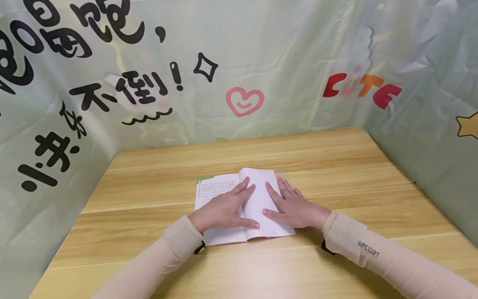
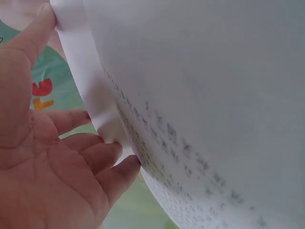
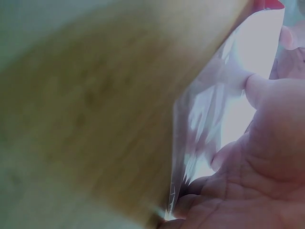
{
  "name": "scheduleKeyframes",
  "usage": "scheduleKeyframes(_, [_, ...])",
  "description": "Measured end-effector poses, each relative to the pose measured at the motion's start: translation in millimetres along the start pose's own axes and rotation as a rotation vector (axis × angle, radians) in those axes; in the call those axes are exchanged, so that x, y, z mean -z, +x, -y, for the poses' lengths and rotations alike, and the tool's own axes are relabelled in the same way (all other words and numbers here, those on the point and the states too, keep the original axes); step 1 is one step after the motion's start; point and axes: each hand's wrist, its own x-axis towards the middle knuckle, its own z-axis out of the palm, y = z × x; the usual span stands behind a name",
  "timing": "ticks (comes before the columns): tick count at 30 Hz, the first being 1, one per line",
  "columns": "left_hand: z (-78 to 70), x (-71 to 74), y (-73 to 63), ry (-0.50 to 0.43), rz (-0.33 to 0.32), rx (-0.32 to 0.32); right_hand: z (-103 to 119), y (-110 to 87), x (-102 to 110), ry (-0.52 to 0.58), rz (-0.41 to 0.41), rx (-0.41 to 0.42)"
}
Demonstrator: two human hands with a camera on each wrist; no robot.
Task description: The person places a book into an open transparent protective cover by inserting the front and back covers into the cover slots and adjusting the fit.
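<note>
An open book [image 1: 214, 191] lies on the table, with rows of printed text on its left page and a blank white right page [image 1: 259, 199]. My left hand [image 1: 224, 209] lies across the fold, its thumb and fingers spread on the paper. At the right edge my right hand [image 1: 295, 205] rests with spread fingers, thumb and index on the blank page, the others beyond its edge. Clear plastic film [image 3: 205, 124] stands out along that edge under the right fingers in the right wrist view. In the left wrist view the left fingertips [image 2: 128, 164] touch the page near printed lines.
The wood-grain table [image 1: 149, 191] extends around the book on all sides. Behind it and at both sides hangs a pale printed cloth [image 1: 291, 50] with lettering and a pink heart. Both forearms wear beige sleeves [image 1: 149, 261], with dark bands at the wrists.
</note>
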Motion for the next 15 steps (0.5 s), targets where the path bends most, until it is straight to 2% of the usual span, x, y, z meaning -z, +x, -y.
scheduleKeyframes(9, [10.1, 2.4, -9.2, -0.098, -0.008, 0.003, 4, 2.2, 0, 0.009, 0.004, -0.007])
scheduleKeyframes(15, [19.5, 2.0, -14.7, -0.109, -0.034, -0.018, 5, 1.7, 0, 0.001, -0.004, -0.004])
